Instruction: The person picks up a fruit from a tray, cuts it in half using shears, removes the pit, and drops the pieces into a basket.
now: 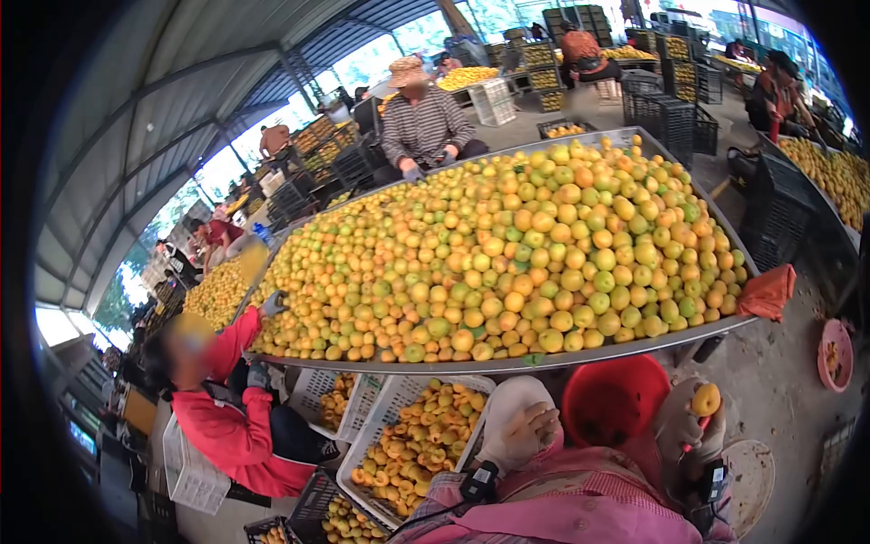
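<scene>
My left hand (524, 430), in a pale glove with bare fingertips, is palm up beside the white crate of apricot halves (421, 444). Its fingers are loosely curled and apart, with no object visible in them. Closed around a yellow-orange apricot (705, 399), my right hand (686, 428) is also gloved. Red parts of a slim tool (703, 422) show between its fingers; the tool's kind is hidden. Between the two hands stands a red bucket (609, 385), its inside dark. A metal-rimmed table (507, 365) in front of me bears a large heap of whole apricots (507, 245).
A person in red (227, 417) sits at left, one gloved hand at the heap. Across the table sits a person in a striped top (421, 127). Black crates (666, 122) are stacked behind. An orange-red bag (767, 293) hangs at the table's right corner; a pink basin (834, 355) lies beyond.
</scene>
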A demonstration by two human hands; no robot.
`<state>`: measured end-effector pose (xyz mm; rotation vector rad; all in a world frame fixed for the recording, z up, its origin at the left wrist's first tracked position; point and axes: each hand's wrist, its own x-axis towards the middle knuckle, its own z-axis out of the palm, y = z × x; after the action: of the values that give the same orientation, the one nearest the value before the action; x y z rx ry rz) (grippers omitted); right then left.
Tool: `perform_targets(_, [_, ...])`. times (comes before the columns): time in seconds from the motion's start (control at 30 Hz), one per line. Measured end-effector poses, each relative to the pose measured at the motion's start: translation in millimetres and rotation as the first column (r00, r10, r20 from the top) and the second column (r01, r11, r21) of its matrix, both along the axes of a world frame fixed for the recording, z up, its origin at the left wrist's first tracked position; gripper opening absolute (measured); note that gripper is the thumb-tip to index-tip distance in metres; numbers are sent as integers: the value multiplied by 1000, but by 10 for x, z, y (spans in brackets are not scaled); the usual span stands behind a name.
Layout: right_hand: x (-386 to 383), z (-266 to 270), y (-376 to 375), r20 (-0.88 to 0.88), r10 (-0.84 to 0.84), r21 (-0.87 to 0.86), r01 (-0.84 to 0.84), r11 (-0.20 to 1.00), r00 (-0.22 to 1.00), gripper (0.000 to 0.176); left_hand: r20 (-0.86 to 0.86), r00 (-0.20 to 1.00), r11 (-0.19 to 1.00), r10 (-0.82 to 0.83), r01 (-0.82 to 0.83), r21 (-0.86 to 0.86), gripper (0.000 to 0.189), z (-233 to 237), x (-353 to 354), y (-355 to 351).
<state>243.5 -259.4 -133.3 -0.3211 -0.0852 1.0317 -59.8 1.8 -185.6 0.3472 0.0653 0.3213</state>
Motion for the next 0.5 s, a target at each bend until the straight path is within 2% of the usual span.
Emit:
perform_targets(0.03, [14, -50, 4, 3, 20, 11, -20, 1000, 1000, 60, 4, 999, 999, -34, 34, -21, 56, -56, 3, 24])
perform_targets(0.1, [61, -236, 9, 73, -91, -82, 97, 992, 993, 58, -1, 1000, 1000, 1, -1, -7, 54, -115, 10, 44])
perform_targets(0.13, [108, -323, -20, 72, -62, -63, 66, 996, 996, 57, 25, 1000, 1000, -11, 12, -17, 53, -121, 13, 37])
perform_targets(0.17, [95, -273, -12, 168, 30, 80, -44, 996, 985, 56, 51, 998, 999, -24, 25, -29, 53, -132, 15, 22])
perform_targets(0.23, [186, -610, 6, 166, -210, -246, 247, 937, 963, 54, 63, 998, 993, -18, 25, -113, 50, -136, 13, 4])
perform_targets(0.3, [231, -620, -48, 125, -76, -198, 99, 975, 989, 53, 136, 990, 996, -35, 46, -80, 49, -122, 19, 20])
perform_targets(0.37, [285, -661, 1, 209, 29, -19, -25, 999, 977, 54, 39, 999, 997, 16, -13, -71, 49, -120, -35, 1])
perform_targets(0.4, [296, -651, 76, 216, 52, -19, -49, 999, 975, 54, 60, 998, 999, 21, -18, -40, 49, -98, -56, -2])
perform_targets(0.5, [361, -720, 22, 128, -61, -113, 76, 991, 990, 49, 68, 997, 999, 45, -44, -29, 48, -134, -88, -5])
